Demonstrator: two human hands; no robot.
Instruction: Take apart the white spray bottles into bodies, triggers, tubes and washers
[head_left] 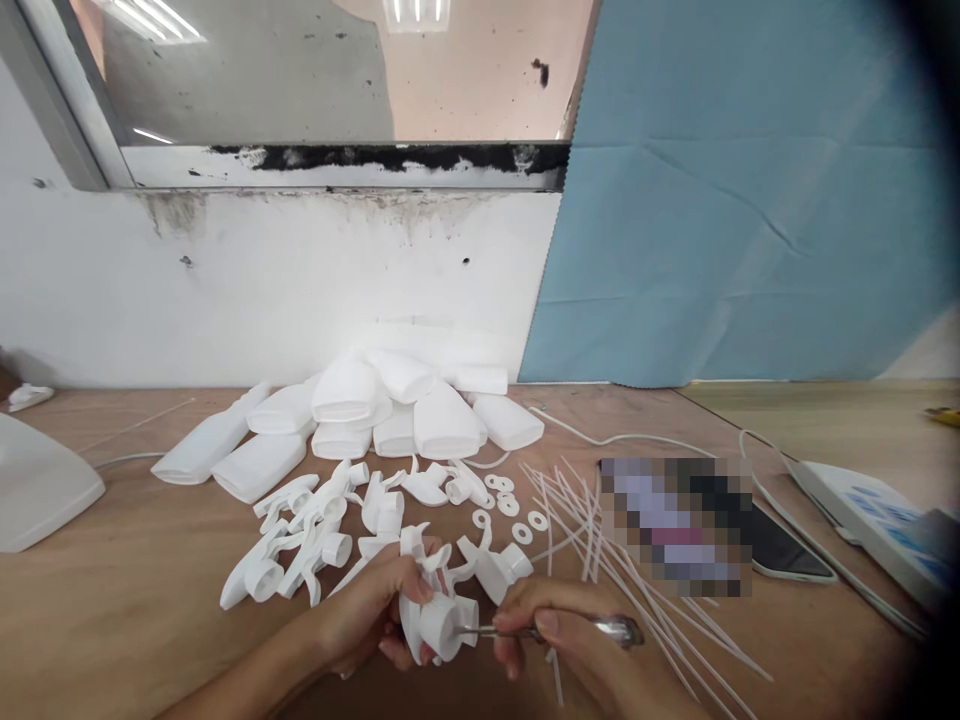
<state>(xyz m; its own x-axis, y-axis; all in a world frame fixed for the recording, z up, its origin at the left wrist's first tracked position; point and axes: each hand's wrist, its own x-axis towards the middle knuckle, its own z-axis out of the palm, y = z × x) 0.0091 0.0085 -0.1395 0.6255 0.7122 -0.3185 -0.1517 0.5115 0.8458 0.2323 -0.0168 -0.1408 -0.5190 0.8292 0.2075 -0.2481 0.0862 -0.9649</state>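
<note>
My left hand (371,615) is closed around a white plastic spray-pump head (435,620), holding it just above the wooden table near the front edge. My right hand (559,645) pinches a pair of metal tweezers (559,630), and their tip reaches into the open collar of the pump head. More white pump heads (322,540) lie in a loose heap just beyond my hands. Small white ring washers (517,515) and a fan of thin white dip tubes (600,550) lie to the right of the heap.
A pile of white plastic bottles (360,420) sits against the white wall at the back. A phone (787,550) and white cables (675,440) lie to the right, beside a flat white box (862,515). A white object (37,485) rests at the left edge.
</note>
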